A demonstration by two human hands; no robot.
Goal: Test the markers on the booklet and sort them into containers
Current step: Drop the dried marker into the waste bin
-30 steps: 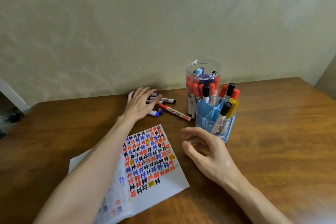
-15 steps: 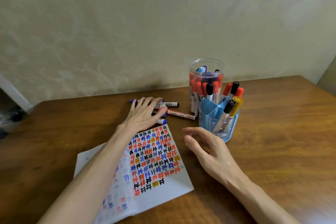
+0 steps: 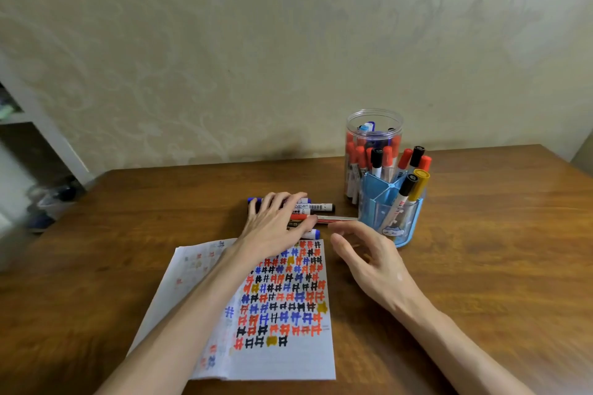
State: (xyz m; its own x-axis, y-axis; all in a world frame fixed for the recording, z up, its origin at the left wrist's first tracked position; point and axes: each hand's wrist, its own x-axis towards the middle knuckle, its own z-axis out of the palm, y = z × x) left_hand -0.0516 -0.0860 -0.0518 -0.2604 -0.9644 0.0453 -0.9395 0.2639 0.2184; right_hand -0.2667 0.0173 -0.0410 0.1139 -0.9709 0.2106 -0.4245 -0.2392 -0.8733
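Step judged: marker selection. The left hand (image 3: 276, 224) lies flat, fingers straight, on the loose capped plastic markers (image 3: 321, 207) just beyond the white hash-marked paper booklet (image 3: 288, 359); the right hand (image 3: 372, 263) hovers empty, loosely curled. Next move likely: single one out, uncap

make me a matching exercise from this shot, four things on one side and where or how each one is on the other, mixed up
1 left hand
2 right hand
3 clear jar
4 booklet

A stands behind the blue holder
B lies open, full of coloured marks
C rests flat on the loose markers
D holds nothing, loosely curled

Pairs: 1-C, 2-D, 3-A, 4-B
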